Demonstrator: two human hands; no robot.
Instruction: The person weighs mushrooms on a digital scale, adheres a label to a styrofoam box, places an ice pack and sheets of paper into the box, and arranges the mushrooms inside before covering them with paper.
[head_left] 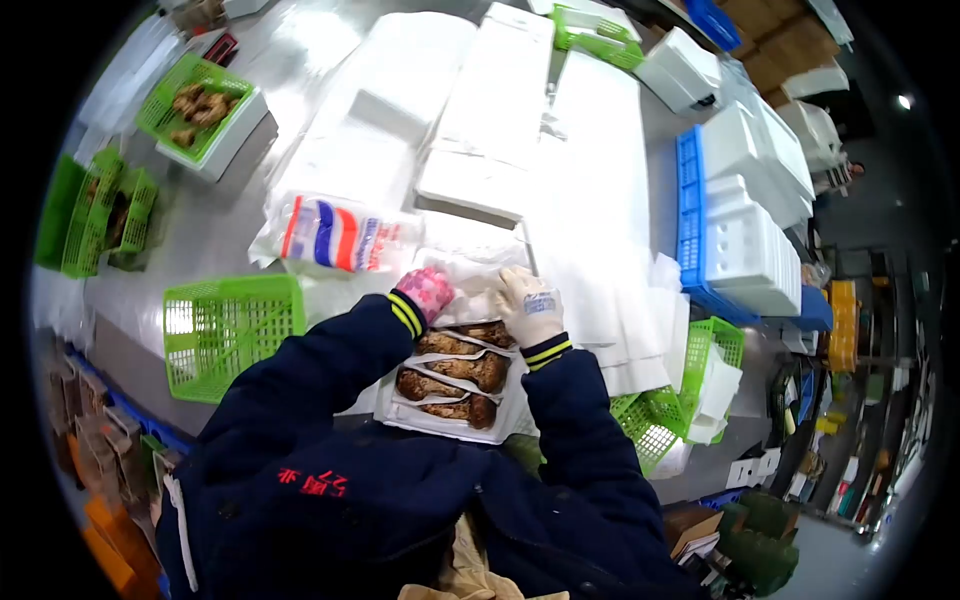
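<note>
A white foam box (463, 432) holds several brown mushrooms (484, 371) lying in rows, with strips of white paper between them. My left hand (428, 292), in a pink patterned glove, has its fingers curled on crumpled white paper (470, 262) at the far end of the box. My right hand (530, 305), in a white printed glove, grips the right side of this paper, near the box's edge. Some fingertips are hidden in the white material. Just beyond my left hand lies a plastic packet (350, 238) with red and blue stripes.
White foam slabs and sheets (590, 200) cover the middle of the metal table. To the left stands a green basket (235, 335); another green basket (205, 110) holds mushrooms. A blue crate (692, 210) and stacked foam boxes (750, 240) are at right, near more green baskets (715, 350).
</note>
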